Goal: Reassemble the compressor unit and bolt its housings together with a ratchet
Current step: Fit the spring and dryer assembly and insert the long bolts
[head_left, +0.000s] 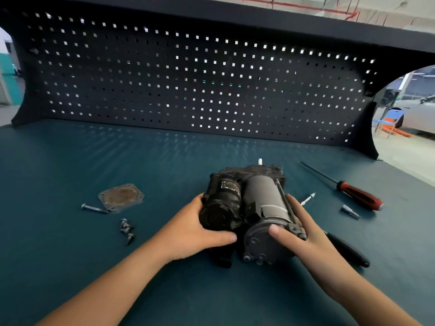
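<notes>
Right now the compressor unit (pixel 249 208) lies on its side in the middle of the worktop (pixel 94 267), clasped from both flanks. The left hand (pixel 195 234) has its grip wrapped round the dark housing (pixel 221 208), thumb across the near end. The right hand (pixel 303 238) curls round the grey cylinder (pixel 266 201), thumb on its end cap. The step looks like squaring the housings before bolting — press both halves together evenly, check that the seam closes, and hold the unit flat. The cover plate (pixel 121 197), a long bolt (pixel 94 208) and some short bolts (pixel 127 229) lie well apart to the left. A black handle (pixel 348 251) — probably the ratchet — lies beside the right forearm.
</notes>
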`<control>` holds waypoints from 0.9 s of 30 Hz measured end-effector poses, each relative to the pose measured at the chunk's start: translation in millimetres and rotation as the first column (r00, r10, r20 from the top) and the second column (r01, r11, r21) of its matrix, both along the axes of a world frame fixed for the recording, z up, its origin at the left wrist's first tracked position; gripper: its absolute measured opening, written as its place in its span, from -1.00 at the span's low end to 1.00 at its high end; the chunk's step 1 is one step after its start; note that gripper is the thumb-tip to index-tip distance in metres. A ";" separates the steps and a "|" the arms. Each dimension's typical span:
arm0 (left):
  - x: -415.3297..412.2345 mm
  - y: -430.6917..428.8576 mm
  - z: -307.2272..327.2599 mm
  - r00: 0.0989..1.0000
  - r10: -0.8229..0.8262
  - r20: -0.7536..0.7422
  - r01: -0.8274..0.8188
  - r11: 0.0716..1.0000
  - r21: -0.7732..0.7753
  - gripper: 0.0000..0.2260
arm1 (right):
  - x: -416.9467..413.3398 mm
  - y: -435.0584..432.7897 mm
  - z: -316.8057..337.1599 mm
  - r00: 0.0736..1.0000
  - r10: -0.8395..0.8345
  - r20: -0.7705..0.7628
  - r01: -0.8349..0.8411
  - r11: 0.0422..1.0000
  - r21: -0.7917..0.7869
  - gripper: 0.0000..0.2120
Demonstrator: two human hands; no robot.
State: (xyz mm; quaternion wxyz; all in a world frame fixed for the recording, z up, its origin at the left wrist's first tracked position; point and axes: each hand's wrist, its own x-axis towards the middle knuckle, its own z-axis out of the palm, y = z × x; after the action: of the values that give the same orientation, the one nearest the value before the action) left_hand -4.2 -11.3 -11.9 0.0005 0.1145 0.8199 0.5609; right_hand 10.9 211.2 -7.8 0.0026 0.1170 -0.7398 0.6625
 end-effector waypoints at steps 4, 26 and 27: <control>2.4 -6.3 6.6 0.991 -0.118 0.069 0.105 0.981 0.166 -0.62 | -0.3 0.2 -1.4 0.996 -0.052 -0.076 0.057 0.996 0.063 -0.23; 41.0 58.1 -1.6 0.981 0.134 0.141 -0.187 0.853 0.487 -0.68 | -1.8 -29.0 28.8 0.699 0.198 -0.687 0.447 0.629 0.636 -0.55; 41.3 55.6 -0.8 0.983 0.120 0.136 -0.171 0.863 0.476 -0.67 | -2.9 -35.0 29.7 0.755 0.183 -0.630 0.432 0.584 0.687 -0.54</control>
State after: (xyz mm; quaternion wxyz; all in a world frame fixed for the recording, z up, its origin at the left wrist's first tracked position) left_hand 37.1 44.3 -12.7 -0.0287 0.0201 0.6582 0.7520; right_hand 8.0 176.2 21.9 0.2527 0.2676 -0.9139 0.1715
